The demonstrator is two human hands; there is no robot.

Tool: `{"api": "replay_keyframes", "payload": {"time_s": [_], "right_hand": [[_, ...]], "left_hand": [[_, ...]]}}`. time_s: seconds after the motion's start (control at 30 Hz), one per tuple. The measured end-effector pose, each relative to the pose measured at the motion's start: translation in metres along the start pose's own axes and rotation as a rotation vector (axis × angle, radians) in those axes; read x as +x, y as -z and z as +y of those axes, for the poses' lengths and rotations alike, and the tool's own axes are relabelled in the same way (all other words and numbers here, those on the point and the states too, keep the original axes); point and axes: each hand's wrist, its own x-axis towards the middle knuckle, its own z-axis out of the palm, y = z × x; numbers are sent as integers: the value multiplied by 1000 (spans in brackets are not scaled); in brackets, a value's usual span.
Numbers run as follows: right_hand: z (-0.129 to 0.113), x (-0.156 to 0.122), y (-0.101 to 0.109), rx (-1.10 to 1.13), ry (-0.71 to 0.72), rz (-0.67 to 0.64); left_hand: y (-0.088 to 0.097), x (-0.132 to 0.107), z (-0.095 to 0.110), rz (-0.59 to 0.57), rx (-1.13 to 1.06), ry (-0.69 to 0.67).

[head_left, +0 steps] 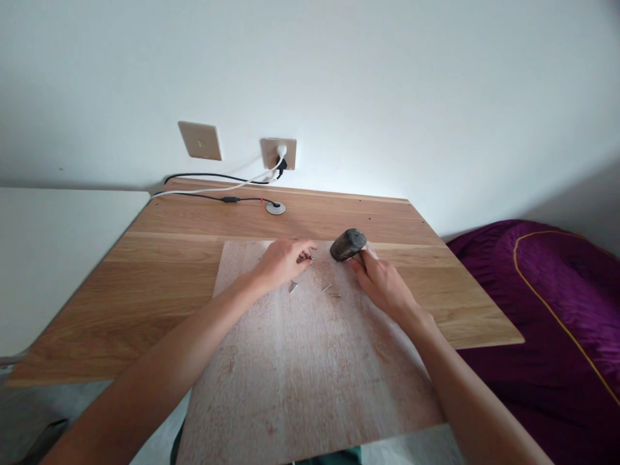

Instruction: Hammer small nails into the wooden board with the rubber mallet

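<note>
My right hand point(385, 281) is closed round the handle of a mallet point(347, 245), its dark, thick head raised a little over the far right part of a wooden board point(300, 361). At the board's far side, my left hand point(285, 258) has its fingertips pinched together on a small, shiny nail point(312, 258), mostly hidden by the fingers. Nearer to me on the board lie loose metal nails point(293, 286), with two more thin nails point(327, 287) between the hands. The pale, worn board reaches out past the table's front edge towards me.
Under the board is a wood-grain table point(159, 278). Behind it, white and black cables point(213, 190) run from a wall socket point(278, 154) and to a round grommet point(276, 208). A white surface point(58, 258) adjoins at left; purple fabric point(508, 290) lies at right.
</note>
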Motion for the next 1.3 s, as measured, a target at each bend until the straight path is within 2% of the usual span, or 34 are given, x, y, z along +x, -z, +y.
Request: {"api": "replay_keyframes", "payload": {"time_s": [0.13, 0.3, 0.47, 0.67, 0.8, 0.93, 1.07, 1.2, 1.3], "right_hand": [[-6, -3, 4, 62, 36, 27], [-26, -9, 12, 146, 149, 55], [-39, -10, 17, 119, 232, 8], [-42, -13, 19, 75, 233, 26], [-44, -14, 19, 50, 258, -23], [-46, -16, 17, 84, 269, 33], [-47, -15, 14, 80, 254, -9], [-44, -12, 10, 94, 242, 24], [-41, -12, 8, 96, 248, 0]], "left_hand": [[2, 0, 4, -15, 7, 18], [4, 1, 6, -4, 4, 40], [3, 1, 6, -6, -29, 72], [3, 1, 8, -31, -18, 126], [4, 1, 9, -45, 9, 141], [6, 1, 10, -40, 15, 131], [6, 1, 10, -52, 27, 129], [6, 1, 8, -42, 16, 112], [6, 1, 8, -40, 2, 102]]}}
